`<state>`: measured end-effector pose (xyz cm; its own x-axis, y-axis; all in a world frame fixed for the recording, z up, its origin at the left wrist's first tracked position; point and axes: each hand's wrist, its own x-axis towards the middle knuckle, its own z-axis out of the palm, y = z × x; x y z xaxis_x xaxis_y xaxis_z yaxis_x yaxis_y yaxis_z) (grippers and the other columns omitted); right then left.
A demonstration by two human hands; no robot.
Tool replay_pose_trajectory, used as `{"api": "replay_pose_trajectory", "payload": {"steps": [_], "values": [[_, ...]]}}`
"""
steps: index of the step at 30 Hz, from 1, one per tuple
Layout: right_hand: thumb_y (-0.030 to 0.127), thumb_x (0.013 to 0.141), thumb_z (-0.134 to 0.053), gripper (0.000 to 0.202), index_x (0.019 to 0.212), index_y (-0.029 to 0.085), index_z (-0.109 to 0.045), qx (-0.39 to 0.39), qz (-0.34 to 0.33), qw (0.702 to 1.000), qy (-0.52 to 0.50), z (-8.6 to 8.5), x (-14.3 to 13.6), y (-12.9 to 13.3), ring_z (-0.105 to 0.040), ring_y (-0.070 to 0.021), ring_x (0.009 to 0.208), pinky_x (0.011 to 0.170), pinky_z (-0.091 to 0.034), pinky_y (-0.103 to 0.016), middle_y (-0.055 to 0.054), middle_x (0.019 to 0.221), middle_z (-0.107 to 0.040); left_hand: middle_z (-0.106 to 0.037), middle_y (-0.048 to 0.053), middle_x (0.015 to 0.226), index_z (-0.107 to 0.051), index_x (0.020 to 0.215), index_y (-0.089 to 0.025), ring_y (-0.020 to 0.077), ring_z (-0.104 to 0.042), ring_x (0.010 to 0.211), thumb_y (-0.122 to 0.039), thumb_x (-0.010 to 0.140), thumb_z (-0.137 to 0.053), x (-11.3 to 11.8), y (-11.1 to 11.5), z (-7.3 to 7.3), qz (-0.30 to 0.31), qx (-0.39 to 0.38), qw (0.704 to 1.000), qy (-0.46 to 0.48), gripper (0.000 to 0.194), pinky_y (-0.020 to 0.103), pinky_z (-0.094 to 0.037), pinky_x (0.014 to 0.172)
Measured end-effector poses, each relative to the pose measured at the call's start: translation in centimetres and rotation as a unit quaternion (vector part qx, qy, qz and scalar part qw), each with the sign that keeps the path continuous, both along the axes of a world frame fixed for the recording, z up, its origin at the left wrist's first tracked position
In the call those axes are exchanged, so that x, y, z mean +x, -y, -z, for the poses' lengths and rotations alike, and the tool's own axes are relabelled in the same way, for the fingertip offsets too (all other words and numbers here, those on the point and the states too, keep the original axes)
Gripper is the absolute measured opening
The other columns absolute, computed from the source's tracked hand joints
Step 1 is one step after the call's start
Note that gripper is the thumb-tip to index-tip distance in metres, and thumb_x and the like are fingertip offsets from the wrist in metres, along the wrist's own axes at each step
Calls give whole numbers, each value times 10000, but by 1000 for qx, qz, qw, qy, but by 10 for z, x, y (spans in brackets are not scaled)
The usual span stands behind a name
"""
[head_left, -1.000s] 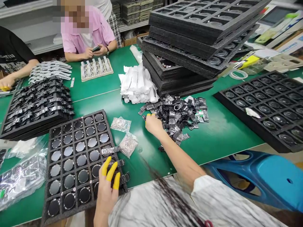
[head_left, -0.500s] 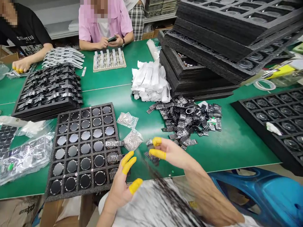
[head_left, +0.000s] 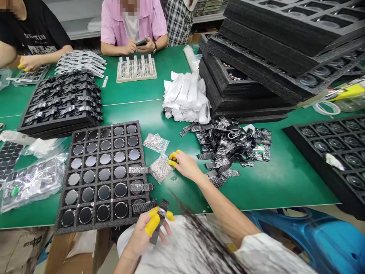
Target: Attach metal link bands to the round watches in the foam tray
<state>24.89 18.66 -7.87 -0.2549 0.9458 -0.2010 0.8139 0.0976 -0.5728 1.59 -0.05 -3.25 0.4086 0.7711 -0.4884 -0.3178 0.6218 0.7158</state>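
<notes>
My left hand (head_left: 142, 232), with yellow finger cots, is closed on a black metal watch band (head_left: 162, 213) held upright below the tray's right corner. My right hand (head_left: 182, 163), also in yellow finger cots, is at the right edge of a small clear bag of thin metal pins (head_left: 161, 169). Its fingers are curled together; anything between them is too small to make out. A second bag of pins (head_left: 155, 143) lies just behind. The black foam tray (head_left: 98, 174) at the left holds round watch heads, and watch bands (head_left: 142, 187) lie across several cells on its right side.
A pile of black watch bands (head_left: 228, 146) lies to the right, with white wrapped pieces (head_left: 185, 97) behind it. Tall stacked foam trays (head_left: 256, 49) lean at the back right. Another tray (head_left: 327, 140) sits at the right edge. Co-workers (head_left: 134, 26) sit across the table.
The watch band has passed from my right hand to my left, which has closed on it and moved lower. My right hand has moved left to the bag of pins.
</notes>
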Motion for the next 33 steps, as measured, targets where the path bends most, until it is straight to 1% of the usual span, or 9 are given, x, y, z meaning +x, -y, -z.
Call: {"api": "replay_pose_trajectory", "payload": {"steps": [4,7,10,15,18,20,22,25,33], "values": [[144,982,-604,117,934,224,-675,16,14,1000,3,5,-7,6,-617,-261,1015,827,-460,-332,-92,1052,-646,-763,131,822,-826,932,-142,236,-738,724,-804,766,-772,-9,1,-10,-3,-3,1000,6,684,276,-585,537],[124,952,-579,133,876,221,-627,10,33,999,-35,7,-1,4,-615,-275,1008,851,-467,-356,-104,1026,-654,-707,48,686,-786,1120,-153,149,-654,519,-758,854,-723,-8,-3,-16,-16,-15,1000,3,664,240,-539,490],[222,969,-562,80,898,236,-596,-9,79,989,-125,4,13,5,-623,-256,922,815,-484,-362,-82,973,-671,-712,3,736,-688,1305,-206,78,-546,389,-641,942,-694,-6,-4,-14,-54,-4,999,-1,567,185,-433,402],[556,935,-664,310,933,256,-588,-127,141,911,-366,-26,10,52,-549,-187,598,516,-416,-317,-26,773,-640,-766,87,953,-720,1140,-171,120,-661,502,-632,893,-749,-3,-4,-11,-88,-12,996,-17,524,212,-503,408],[561,859,-808,393,1035,260,-626,-265,135,806,-512,-49,-12,97,-524,-144,507,431,-358,-266,6,733,-642,-705,25,739,-740,1031,-137,92,-601,436,-652,886,-759,1,-8,-20,-90,-18,993,-71,535,194,-467,409],[546,822,-868,445,1077,262,-639,-338,123,742,-566,-57,-27,117,-508,-115,476,416,-343,-238,27,725,-638,-650,-29,647,-726,1200,-155,77,-544,393,-664,897,-743,3,-11,-27,-91,-13,991,-97,592,185,-427,398],[537,806,-894,472,1090,258,-641,-375,119,704,-592,-58,-38,127,-499,-95,464,413,-327,-216,43,721,-635,-638,-48,629,-653,1392,-182,74,-517,381,-676,902,-728,4,-13,-32,-82,-5,990,-112,700,177,-386,388],[520,793,-912,483,1085,251,-635,-384,125,681,-610,-50,-46,128,-495,-86,461,409,-306,-203,56,709,-631,-637,-47,626,-595,1489,-193,68,-496,371,-698,900,-714,3,-13,-34,-61,-1,991,-120,785,171,-335,380],[500,793,-910,449,1021,239,-625,-386,127,677,-613,-46,-49,121,-437,-66,419,397,-266,-204,70,679,-613,-648,-37,650,-591,1504,-192,66,-501,373,-709,883,-725,0,-12,-29,-70,-4,988,-134,820,173,-344,387]]}}
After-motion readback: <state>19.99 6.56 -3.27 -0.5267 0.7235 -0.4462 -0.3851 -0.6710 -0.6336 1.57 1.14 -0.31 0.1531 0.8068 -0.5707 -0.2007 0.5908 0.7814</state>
